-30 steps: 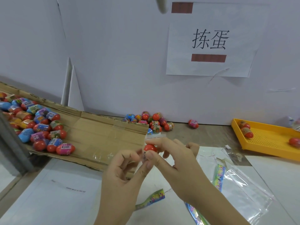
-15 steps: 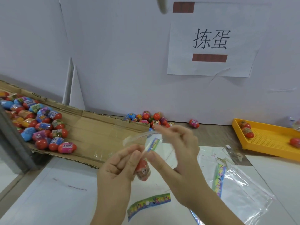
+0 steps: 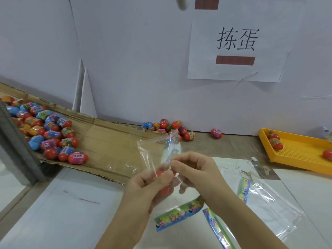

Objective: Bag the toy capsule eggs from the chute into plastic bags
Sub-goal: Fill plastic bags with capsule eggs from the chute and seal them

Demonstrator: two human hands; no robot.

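Clear plastic bag [image 3: 152, 151] up in front of me, both hands raised off the white table [image 3: 71, 212], forearms coming in from the bottom edge. Left hand [image 3: 149, 184]: fingers curled round the bag's lower end, clenched on the red capsule egg [image 3: 158, 174] through the film. Right hand [image 3: 195, 169]: thumb and forefinger pinching the bag's right edge just beside my left fingertips, other fingers curled loosely.

The egg sits low in the bag, inside my left fist. Only red patches show between my fingers, so I cannot tell its long axis or which end is up. A printed colour strip [image 3: 170, 150] runs along the bag's right side. The bag's long axis runs from my hands up and away, mouth at the top, leaning right.

Cardboard chute [image 3: 107, 141] slopes down from the left and holds a heap of wrapped eggs [image 3: 50, 133] at its left end, lying every way. Another cluster of eggs [image 3: 167, 128] sits against the wall past the chute's end, with a single egg [image 3: 216, 133] apart to its right. The yellow tray [image 3: 301, 151] at right holds two eggs at its far left corner [image 3: 274, 141] and one at its right edge. Spare bags [image 3: 269, 200] with colour strips lie flat on the table under my right forearm. Paper sign [image 3: 237, 49] on the wall.
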